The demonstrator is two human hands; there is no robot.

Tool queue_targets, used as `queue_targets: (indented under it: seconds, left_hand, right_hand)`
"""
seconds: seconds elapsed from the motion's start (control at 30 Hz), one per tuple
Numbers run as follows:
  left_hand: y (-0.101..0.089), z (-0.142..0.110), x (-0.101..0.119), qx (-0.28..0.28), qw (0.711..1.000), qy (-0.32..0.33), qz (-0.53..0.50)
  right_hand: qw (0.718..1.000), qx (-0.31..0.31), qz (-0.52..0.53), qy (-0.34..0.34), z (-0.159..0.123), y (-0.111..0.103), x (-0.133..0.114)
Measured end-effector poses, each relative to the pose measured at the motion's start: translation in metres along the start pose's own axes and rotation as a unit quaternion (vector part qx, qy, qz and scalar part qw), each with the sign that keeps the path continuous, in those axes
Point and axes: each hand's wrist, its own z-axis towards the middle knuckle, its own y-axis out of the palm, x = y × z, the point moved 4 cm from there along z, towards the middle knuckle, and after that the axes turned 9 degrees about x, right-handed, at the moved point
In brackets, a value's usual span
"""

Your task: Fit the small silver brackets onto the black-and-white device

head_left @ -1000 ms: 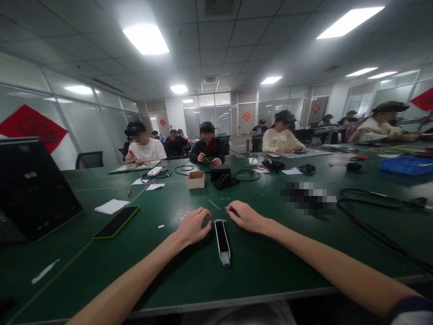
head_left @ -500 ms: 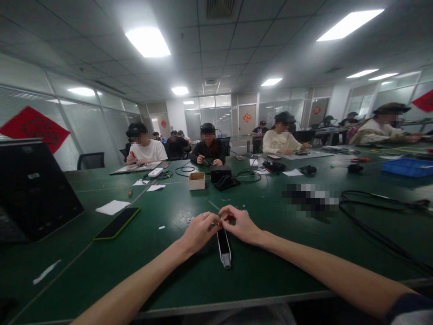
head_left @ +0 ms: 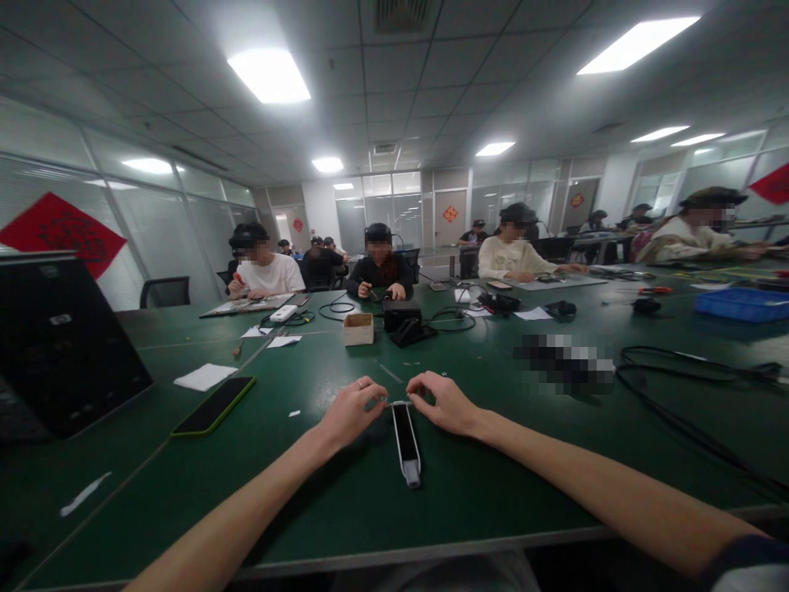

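Observation:
A slim scanning-pen-like device point(head_left: 406, 444) with a black face, white edges and a grey tip lies on the green table, grey tip towards me. My left hand point(head_left: 356, 411) is at the left of its far end, thumb and fingers pinched together. On the other side my right hand point(head_left: 445, 403) is curled in a similar pinch. A thin, pale line shows at the device's far end between the fingertips; whether it is a loose piece cannot be made out. What either pinch holds is too small to tell.
A phone with a green edge point(head_left: 214, 406) and a white paper point(head_left: 205, 377) lie to the left. Ahead are a small open box point(head_left: 358, 330) and a black box point(head_left: 403, 316). Black cables point(head_left: 678, 411) and a blue tray point(head_left: 743, 304) are at right. Several people sit working across the table.
My hands have drawn apart from over the device's far end, the left one leftwards and the right one slightly rightwards. More of the device shows; it lies in about the same place.

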Motion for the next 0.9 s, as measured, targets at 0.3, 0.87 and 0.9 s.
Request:
queue_targets:
  seconds: [0.3,0.87,0.9]
  left_hand:
    - [0.004,0.000,-0.012,-0.075,0.997,-0.024,0.006]
    - [0.006,0.000,-0.010,-0.109,0.988,-0.079,-0.074]
    - [0.006,0.000,-0.010,-0.109,0.988,-0.082,-0.074]
  right_hand:
    - [0.993,-0.082,-0.084,0.022,-0.002,-0.001,0.020]
    - [0.990,-0.117,-0.067,0.028,-0.003,0.004,0.020]
    - [0.991,-0.117,-0.066,0.029,-0.004,0.005,0.021]
